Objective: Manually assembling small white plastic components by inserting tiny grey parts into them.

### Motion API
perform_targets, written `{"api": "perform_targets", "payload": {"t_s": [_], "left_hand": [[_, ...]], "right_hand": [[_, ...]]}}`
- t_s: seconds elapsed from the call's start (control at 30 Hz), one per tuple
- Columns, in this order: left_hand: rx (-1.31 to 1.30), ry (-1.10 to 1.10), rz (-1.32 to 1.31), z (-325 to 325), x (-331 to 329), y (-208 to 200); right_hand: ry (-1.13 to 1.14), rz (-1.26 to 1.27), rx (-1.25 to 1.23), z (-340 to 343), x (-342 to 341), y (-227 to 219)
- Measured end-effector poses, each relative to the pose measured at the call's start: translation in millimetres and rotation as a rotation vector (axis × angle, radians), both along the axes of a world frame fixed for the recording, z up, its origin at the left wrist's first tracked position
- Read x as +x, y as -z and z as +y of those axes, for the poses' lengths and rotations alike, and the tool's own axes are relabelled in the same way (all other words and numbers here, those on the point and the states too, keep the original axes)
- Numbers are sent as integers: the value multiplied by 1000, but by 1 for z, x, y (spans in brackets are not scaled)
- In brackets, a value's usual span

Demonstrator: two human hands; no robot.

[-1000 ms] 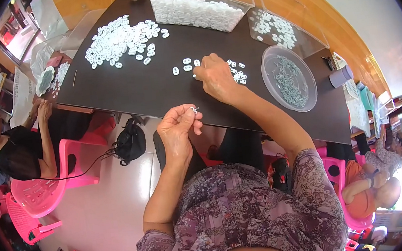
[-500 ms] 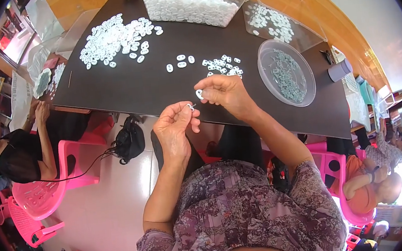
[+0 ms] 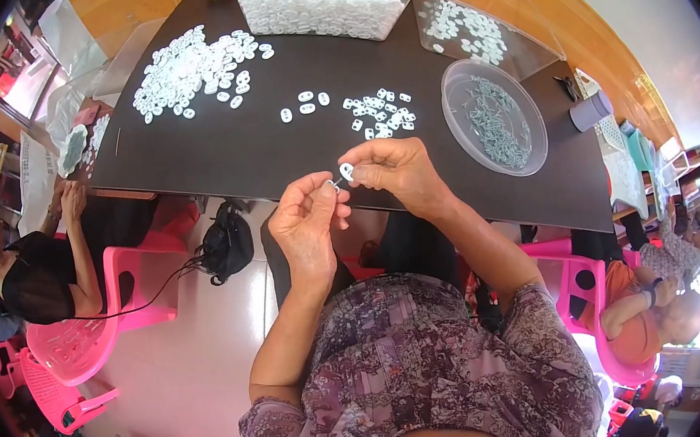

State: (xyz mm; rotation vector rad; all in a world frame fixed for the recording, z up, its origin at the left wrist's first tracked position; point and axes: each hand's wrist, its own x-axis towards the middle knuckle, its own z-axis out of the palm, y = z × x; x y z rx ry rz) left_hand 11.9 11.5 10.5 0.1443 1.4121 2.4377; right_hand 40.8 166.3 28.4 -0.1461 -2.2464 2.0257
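Note:
Over the table's near edge, my left hand (image 3: 304, 223) pinches a small white piece with a thin metal screw (image 3: 338, 182) sticking out toward the right; the fingers mostly hide that piece. Just beside it, my right hand (image 3: 401, 176) grips a white oval plastic piece (image 3: 347, 171) with holes between thumb and forefinger. The screw's tip is at or very near this oval piece; whether it is inside a hole I cannot tell. Past my hands lie a group of small white two-holed blocks (image 3: 380, 114) and several loose white oval pieces (image 3: 307, 108).
A round clear tub (image 3: 452, 116) with many screws stands at the right. A large heap of white ovals (image 3: 184, 70) covers the far left of the dark table (image 3: 217, 151). Clear bins (image 3: 332, 36) of white pieces line the back. People sit on pink chairs (image 3: 116, 325) either side.
My two hands have come closer together, bringing the right hand's oval piece up to the screw. The whole view has shifted slightly.

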Motion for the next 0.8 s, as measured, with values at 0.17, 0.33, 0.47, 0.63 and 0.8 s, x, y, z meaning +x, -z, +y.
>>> {"api": "perform_targets", "payload": {"t_s": [0.17, 0.33, 0.47, 0.63, 0.8], "left_hand": [[-13, -12, 13, 0, 2, 1], [-37, 4, 32, -1, 2, 4], [-33, -4, 39, -1, 3, 5], [-62, -11, 49, -1, 5, 7], [-76, -15, 42, -1, 5, 7]], "right_hand": [[-5, 6, -20, -1, 1, 0], [11, 53, 0, -4, 0, 3], [12, 67, 4, -5, -1, 4], [-17, 4, 35, -5, -1, 3], [-5, -6, 52, -5, -1, 4]]}}
